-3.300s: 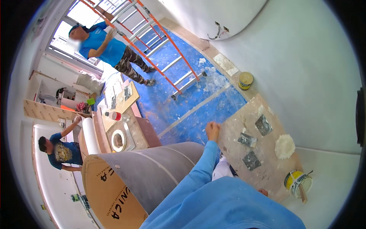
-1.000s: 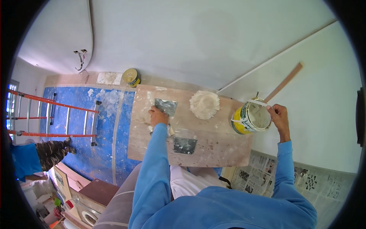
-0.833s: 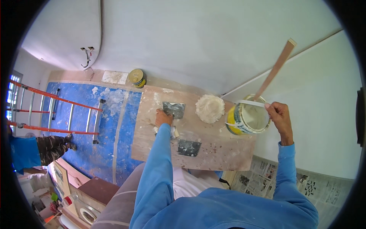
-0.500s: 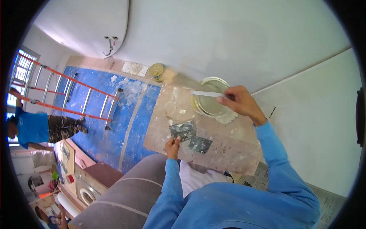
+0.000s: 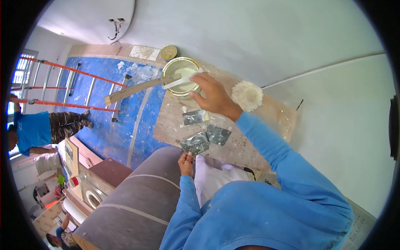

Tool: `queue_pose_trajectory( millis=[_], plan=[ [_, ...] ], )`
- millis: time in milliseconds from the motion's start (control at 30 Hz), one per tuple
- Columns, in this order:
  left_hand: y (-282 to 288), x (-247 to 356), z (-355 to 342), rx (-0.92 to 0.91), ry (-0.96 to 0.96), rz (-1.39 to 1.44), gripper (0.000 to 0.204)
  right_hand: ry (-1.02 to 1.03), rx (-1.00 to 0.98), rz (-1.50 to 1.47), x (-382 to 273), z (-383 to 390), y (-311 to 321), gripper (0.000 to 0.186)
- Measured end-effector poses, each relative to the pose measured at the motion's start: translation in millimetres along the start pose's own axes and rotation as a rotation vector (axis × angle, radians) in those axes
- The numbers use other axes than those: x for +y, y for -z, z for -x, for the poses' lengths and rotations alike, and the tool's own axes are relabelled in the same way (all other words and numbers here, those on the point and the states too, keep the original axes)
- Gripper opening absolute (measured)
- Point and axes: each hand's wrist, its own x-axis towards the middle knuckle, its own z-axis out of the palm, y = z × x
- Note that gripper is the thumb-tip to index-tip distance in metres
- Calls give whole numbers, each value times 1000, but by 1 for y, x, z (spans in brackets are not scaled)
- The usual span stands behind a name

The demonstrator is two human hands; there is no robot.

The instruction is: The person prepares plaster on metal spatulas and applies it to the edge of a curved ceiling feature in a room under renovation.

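Observation:
My right hand grips the white handle of an open can of pale putty, held over the far left corner of a stained wooden board. A wooden stick pokes out of the can to the left. At the board's near edge, my left hand holds a metal scraper blade. Two more scraper blades lie flat on the board. A round lump of white putty sits to the right of my right hand.
A small round tin stands beyond the can by the wall. An orange ladder lies across blue floor sheeting. A person in a blue shirt stands at left. A large grey roll lies below my left arm.
My right hand has carried the can with the stick from the board's right side across to its far left corner. My left hand drew back to the scraper at the near edge.

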Motion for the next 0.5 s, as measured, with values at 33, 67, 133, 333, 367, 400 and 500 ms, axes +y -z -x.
queue_pose_trajectory(
  millis=[33, 67, 133, 333, 367, 400, 500],
  plan=[
    [-6, 7, 1, 20, 27, 28, 22, 12, 127, -32, 3, 20, 2, 38],
    [-9, 11, 0, 6, 35, 41, 20, -155, 48, -38, 13, 49, 3, 39],
    [-16, 15, -1, -32, 61, 54, 18, -466, -94, 8, 50, 130, -7, 40],
    [-4, 24, -7, 66, -14, 64, 17, -1305, -350, -218, 89, 283, -71, 50],
    [0, 26, -7, 81, -24, 49, 17, -1335, -207, -145, 81, 288, -79, 51],
    [5, 28, -7, 99, -34, 35, 17, -1360, -66, -70, 71, 289, -92, 52],
    [26, 34, -5, 131, -52, -10, 16, -1485, 203, 119, 62, 279, -132, 66]
  ],
)
